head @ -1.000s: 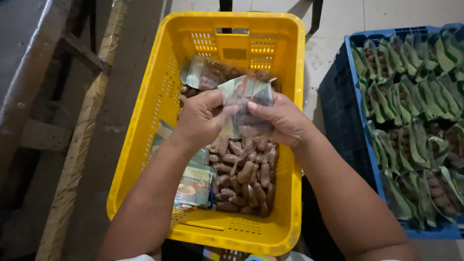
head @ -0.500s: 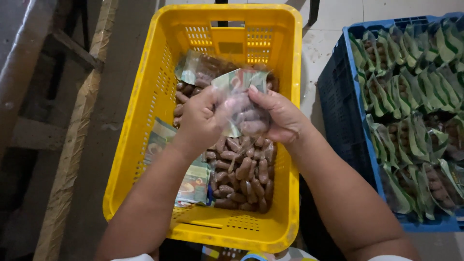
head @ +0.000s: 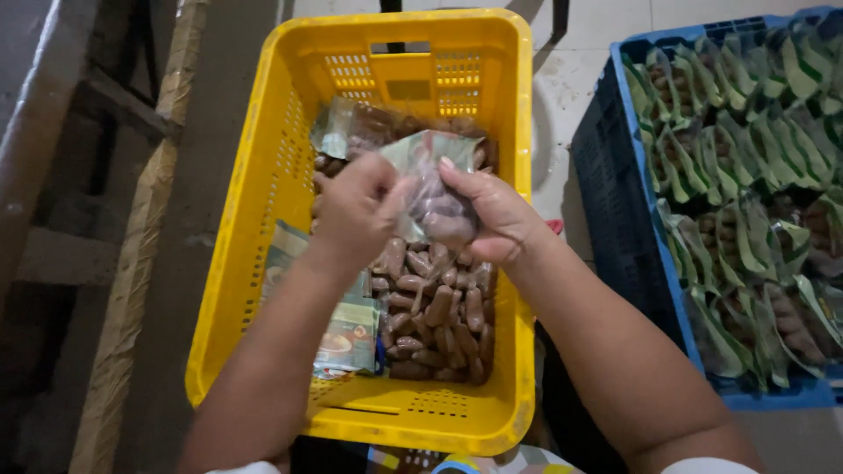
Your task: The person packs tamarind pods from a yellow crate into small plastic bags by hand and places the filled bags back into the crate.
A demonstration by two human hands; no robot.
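Over a yellow plastic crate point(head: 263, 211), both my hands hold a small clear plastic bag point(head: 436, 189) partly filled with brown oblong pieces. My left hand point(head: 356, 206) pinches the bag's left edge near its mouth. My right hand point(head: 492, 215) cups the bag from the right and beneath. Below the hands, a loose heap of the same brown pieces point(head: 439, 312) fills the crate's middle. Flat green-and-clear empty bags point(head: 349, 338) lie along the crate's left side, and another filled bag point(head: 351, 127) rests at the far end.
A blue crate point(head: 632, 263) on the right holds several packed green-striped bags point(head: 746, 175) standing in rows. Pale tiled floor point(head: 571, 88) shows between the crates. A wooden frame with beams point(head: 114, 219) runs along the left side.
The bag has sunk slightly lower and my fingers have shifted around its mouth. The view has tilted, so both crates sit a little higher and further right.
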